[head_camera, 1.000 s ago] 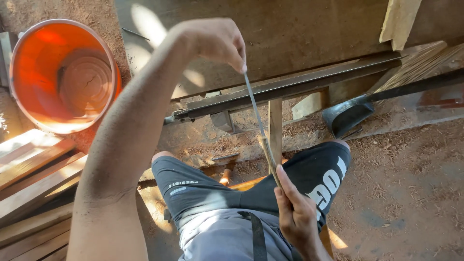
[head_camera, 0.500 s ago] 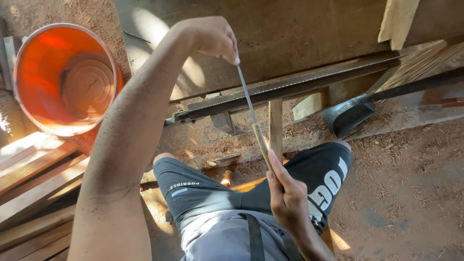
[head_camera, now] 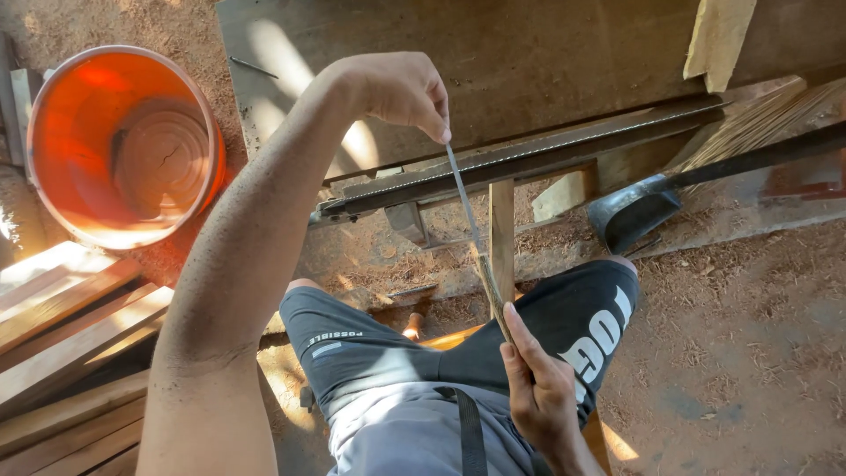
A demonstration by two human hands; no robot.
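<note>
- Left hand [head_camera: 401, 88], upper centre, pinches the file [head_camera: 464, 198] tip.
- Right hand [head_camera: 539, 388], lower centre, clamps its handle.
- File runs diagonally across the saw blade [head_camera: 529, 159].

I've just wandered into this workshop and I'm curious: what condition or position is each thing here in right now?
File: slanted across the saw blade, gripped at both ends.
Left hand: pinching the file's far tip.
Right hand: closed on the file's wooden handle.
Saw blade: clamped, teeth facing up.
Orange bucket: upright, open, empty.
Planks: stacked flat.
</note>
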